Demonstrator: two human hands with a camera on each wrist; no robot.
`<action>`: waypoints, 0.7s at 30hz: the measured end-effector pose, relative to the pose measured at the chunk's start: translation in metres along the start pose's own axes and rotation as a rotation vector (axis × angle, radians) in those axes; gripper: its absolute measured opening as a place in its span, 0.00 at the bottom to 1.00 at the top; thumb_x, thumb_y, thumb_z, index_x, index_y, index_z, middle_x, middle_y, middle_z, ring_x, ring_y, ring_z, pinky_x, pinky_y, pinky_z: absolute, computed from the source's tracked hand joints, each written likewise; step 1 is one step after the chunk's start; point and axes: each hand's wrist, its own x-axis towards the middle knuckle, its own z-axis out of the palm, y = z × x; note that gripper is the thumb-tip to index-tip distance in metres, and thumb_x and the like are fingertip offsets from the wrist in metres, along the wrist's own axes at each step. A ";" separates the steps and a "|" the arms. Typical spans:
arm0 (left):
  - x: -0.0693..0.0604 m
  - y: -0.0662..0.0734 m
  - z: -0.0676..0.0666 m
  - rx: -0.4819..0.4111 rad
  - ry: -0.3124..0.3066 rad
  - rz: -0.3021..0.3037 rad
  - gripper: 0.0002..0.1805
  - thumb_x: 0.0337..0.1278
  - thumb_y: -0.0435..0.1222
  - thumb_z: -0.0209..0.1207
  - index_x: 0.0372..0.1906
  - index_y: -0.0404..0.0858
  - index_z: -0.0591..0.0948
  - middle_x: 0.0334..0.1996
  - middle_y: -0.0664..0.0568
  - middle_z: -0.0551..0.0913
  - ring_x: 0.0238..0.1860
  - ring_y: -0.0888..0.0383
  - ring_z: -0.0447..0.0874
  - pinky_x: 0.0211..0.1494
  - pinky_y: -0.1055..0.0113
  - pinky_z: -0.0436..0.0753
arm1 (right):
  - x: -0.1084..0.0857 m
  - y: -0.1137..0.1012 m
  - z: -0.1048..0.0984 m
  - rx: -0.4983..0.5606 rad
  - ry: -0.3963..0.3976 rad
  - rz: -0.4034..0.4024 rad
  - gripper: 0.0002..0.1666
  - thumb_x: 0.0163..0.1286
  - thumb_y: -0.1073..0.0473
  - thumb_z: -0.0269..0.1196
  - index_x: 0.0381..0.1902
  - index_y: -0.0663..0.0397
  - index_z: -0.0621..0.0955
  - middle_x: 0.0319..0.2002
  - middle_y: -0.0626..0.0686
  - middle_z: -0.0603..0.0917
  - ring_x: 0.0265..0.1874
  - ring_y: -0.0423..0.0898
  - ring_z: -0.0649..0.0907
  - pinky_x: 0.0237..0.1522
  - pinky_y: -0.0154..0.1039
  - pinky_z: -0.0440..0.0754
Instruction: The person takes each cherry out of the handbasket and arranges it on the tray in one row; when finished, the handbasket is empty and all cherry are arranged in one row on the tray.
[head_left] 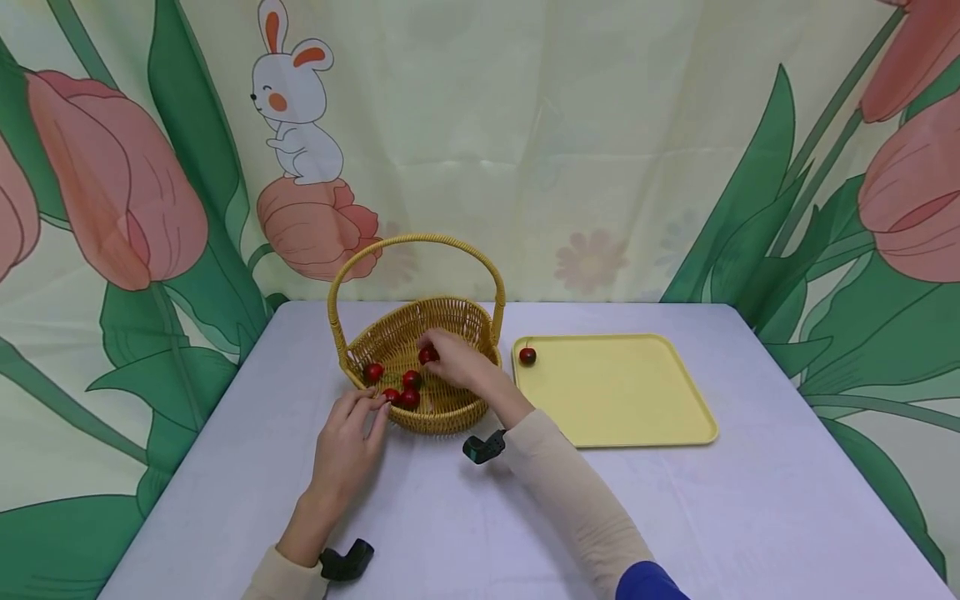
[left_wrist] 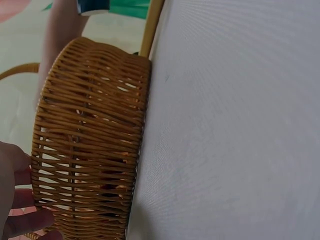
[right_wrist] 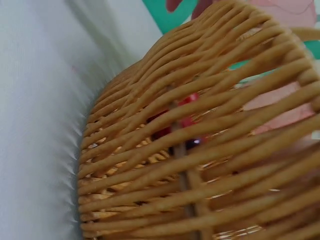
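Note:
A woven wicker basket [head_left: 442, 423] with a tall arched handle stands toward the back of the table, several dark red cherries [head_left: 412, 379] lying inside it. My right hand [head_left: 459, 364] reaches into the basket and pinches one cherry [head_left: 427, 355] by its fingertips. At the front left rim, my left hand [head_left: 347, 442] holds the basket's edge with fingers and thumb, close to the cherries there. The left wrist view shows its fingers [left_wrist: 30, 222] at the wicker rim. Through the weave in the right wrist view, red cherries [right_wrist: 172, 125] show partly; the right hand's fingers are hidden there.
To the right of the basket lies a shallow yellow tray [head_left: 615, 392], with one stemmed cherry [head_left: 527, 356] in its back left corner. A white cloth [head_left: 465, 533] covers the table. Behind hangs a curtain [head_left: 600, 150] printed with tulips and a rabbit.

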 end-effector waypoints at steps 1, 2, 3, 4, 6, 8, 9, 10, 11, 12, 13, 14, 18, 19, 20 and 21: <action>0.000 0.000 0.000 -0.001 -0.001 -0.002 0.10 0.57 0.34 0.69 0.41 0.32 0.86 0.46 0.43 0.83 0.49 0.47 0.83 0.50 0.55 0.87 | -0.002 -0.001 -0.002 0.009 0.009 -0.001 0.19 0.73 0.62 0.62 0.59 0.59 0.76 0.56 0.55 0.81 0.57 0.49 0.81 0.60 0.41 0.82; 0.000 0.000 0.000 -0.001 -0.003 -0.003 0.10 0.57 0.34 0.69 0.42 0.32 0.86 0.46 0.43 0.83 0.49 0.47 0.83 0.50 0.55 0.87 | -0.004 -0.002 -0.004 0.013 0.018 -0.002 0.19 0.73 0.61 0.62 0.59 0.58 0.77 0.56 0.55 0.82 0.56 0.48 0.81 0.60 0.40 0.82; 0.000 0.000 0.000 -0.003 -0.003 -0.006 0.10 0.57 0.34 0.69 0.41 0.32 0.86 0.46 0.43 0.83 0.49 0.47 0.83 0.50 0.54 0.87 | -0.007 -0.003 -0.007 0.020 0.027 -0.004 0.19 0.73 0.61 0.63 0.58 0.58 0.77 0.56 0.55 0.82 0.56 0.48 0.81 0.59 0.40 0.83; 0.000 -0.001 0.000 -0.003 -0.004 -0.007 0.10 0.57 0.34 0.69 0.41 0.32 0.86 0.46 0.43 0.83 0.50 0.47 0.83 0.50 0.54 0.87 | -0.009 -0.004 -0.009 0.025 0.038 -0.008 0.18 0.72 0.61 0.63 0.58 0.58 0.77 0.55 0.54 0.82 0.55 0.48 0.81 0.59 0.40 0.83; -0.001 -0.001 0.001 -0.005 -0.002 -0.009 0.10 0.57 0.34 0.69 0.41 0.33 0.86 0.46 0.43 0.83 0.50 0.47 0.83 0.51 0.54 0.87 | -0.015 -0.006 -0.013 0.036 0.059 -0.019 0.18 0.72 0.60 0.64 0.58 0.57 0.77 0.55 0.54 0.81 0.55 0.47 0.81 0.58 0.40 0.83; -0.001 -0.001 0.001 -0.005 0.002 -0.008 0.09 0.57 0.34 0.69 0.41 0.33 0.86 0.46 0.43 0.84 0.50 0.47 0.83 0.51 0.54 0.87 | -0.022 -0.007 -0.017 0.046 0.088 -0.032 0.18 0.72 0.60 0.64 0.57 0.57 0.77 0.56 0.54 0.81 0.55 0.48 0.81 0.58 0.40 0.83; -0.001 -0.001 0.001 -0.006 0.005 -0.008 0.09 0.57 0.33 0.69 0.40 0.33 0.86 0.46 0.43 0.84 0.50 0.47 0.83 0.51 0.54 0.87 | -0.025 -0.008 -0.019 0.048 0.104 -0.040 0.18 0.71 0.61 0.64 0.57 0.57 0.78 0.55 0.54 0.81 0.55 0.48 0.81 0.58 0.40 0.83; -0.001 -0.001 0.001 -0.007 0.006 -0.007 0.09 0.57 0.33 0.69 0.40 0.33 0.86 0.46 0.43 0.84 0.50 0.47 0.83 0.51 0.54 0.87 | -0.029 -0.008 -0.021 0.052 0.120 -0.048 0.18 0.71 0.61 0.65 0.56 0.57 0.78 0.55 0.54 0.81 0.54 0.48 0.81 0.57 0.40 0.83; -0.001 -0.001 0.001 -0.009 0.008 -0.007 0.09 0.57 0.33 0.69 0.40 0.33 0.86 0.46 0.43 0.84 0.49 0.47 0.83 0.51 0.54 0.87 | -0.032 -0.008 -0.022 0.050 0.137 -0.055 0.18 0.71 0.61 0.65 0.56 0.57 0.78 0.55 0.54 0.81 0.54 0.48 0.81 0.57 0.40 0.83; -0.001 -0.001 0.001 -0.012 0.009 -0.007 0.09 0.57 0.33 0.69 0.40 0.33 0.86 0.46 0.43 0.84 0.49 0.47 0.83 0.51 0.54 0.86 | -0.035 -0.007 -0.023 0.049 0.156 -0.063 0.17 0.70 0.61 0.65 0.55 0.57 0.78 0.54 0.54 0.81 0.53 0.48 0.81 0.57 0.40 0.83; -0.001 -0.002 0.001 -0.014 0.010 -0.007 0.09 0.57 0.33 0.69 0.40 0.33 0.86 0.46 0.43 0.84 0.49 0.47 0.83 0.51 0.54 0.86 | -0.038 -0.006 -0.025 0.056 0.173 -0.070 0.17 0.70 0.62 0.65 0.55 0.57 0.78 0.53 0.54 0.80 0.53 0.48 0.81 0.56 0.40 0.83; -0.001 -0.002 0.001 -0.017 0.011 -0.007 0.09 0.57 0.33 0.69 0.40 0.33 0.86 0.46 0.42 0.84 0.49 0.46 0.83 0.50 0.54 0.87 | -0.041 -0.006 -0.026 0.059 0.189 -0.074 0.17 0.69 0.63 0.66 0.54 0.57 0.78 0.52 0.54 0.80 0.52 0.48 0.82 0.55 0.40 0.84; -0.001 -0.002 0.002 -0.024 0.013 -0.005 0.09 0.57 0.33 0.69 0.40 0.33 0.86 0.46 0.42 0.84 0.49 0.46 0.83 0.49 0.53 0.87 | -0.055 -0.002 -0.032 0.092 0.233 -0.093 0.16 0.67 0.67 0.66 0.52 0.58 0.79 0.50 0.54 0.78 0.48 0.46 0.82 0.52 0.38 0.85; -0.001 -0.002 0.002 -0.023 0.013 -0.005 0.09 0.57 0.33 0.69 0.40 0.33 0.86 0.46 0.42 0.84 0.48 0.46 0.83 0.49 0.53 0.87 | -0.059 -0.002 -0.034 0.104 0.240 -0.098 0.16 0.67 0.68 0.66 0.52 0.58 0.80 0.50 0.54 0.77 0.47 0.46 0.82 0.51 0.37 0.86; -0.001 -0.002 0.002 -0.025 0.013 -0.005 0.09 0.57 0.33 0.69 0.40 0.33 0.86 0.46 0.42 0.84 0.48 0.46 0.83 0.49 0.53 0.87 | -0.063 -0.001 -0.035 0.108 0.249 -0.107 0.16 0.66 0.69 0.66 0.51 0.57 0.80 0.50 0.54 0.76 0.47 0.46 0.82 0.50 0.36 0.86; -0.001 -0.002 0.002 -0.023 0.012 -0.006 0.09 0.57 0.33 0.69 0.40 0.33 0.86 0.46 0.43 0.84 0.49 0.46 0.83 0.49 0.53 0.87 | -0.067 0.000 -0.037 0.113 0.259 -0.118 0.16 0.66 0.70 0.66 0.51 0.57 0.80 0.50 0.54 0.76 0.46 0.46 0.82 0.50 0.35 0.86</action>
